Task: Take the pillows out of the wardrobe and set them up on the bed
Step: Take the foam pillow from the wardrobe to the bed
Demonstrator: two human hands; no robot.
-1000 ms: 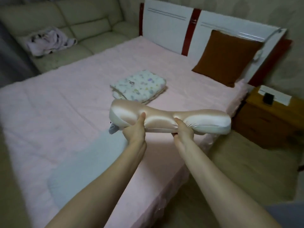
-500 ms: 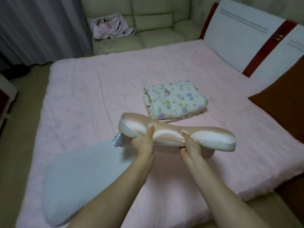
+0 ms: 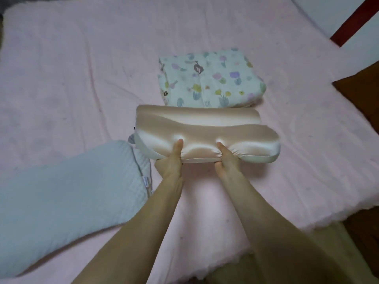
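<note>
A beige satin contour pillow (image 3: 207, 130) lies lengthwise across the middle of the pink bed (image 3: 71, 68). My left hand (image 3: 171, 160) grips its near edge, thumb pressed into the top. My right hand (image 3: 226, 160) grips the same edge a little to the right, thumb denting the satin. A pale blue-grey pillow (image 3: 61, 197) lies flat on the bed at the near left. A brown pillow (image 3: 363, 95) shows at the right edge.
A folded floral blanket (image 3: 211, 78) lies just beyond the satin pillow. The white and red headboard (image 3: 348, 19) is at the top right. The bed's near edge runs along the bottom right, with floor (image 3: 348, 242) beyond it.
The view has swung down and closer to the bed. The satin pillow has come down from above the mattress towards the bed, near the floral blanket, with both hands still gripping it.
</note>
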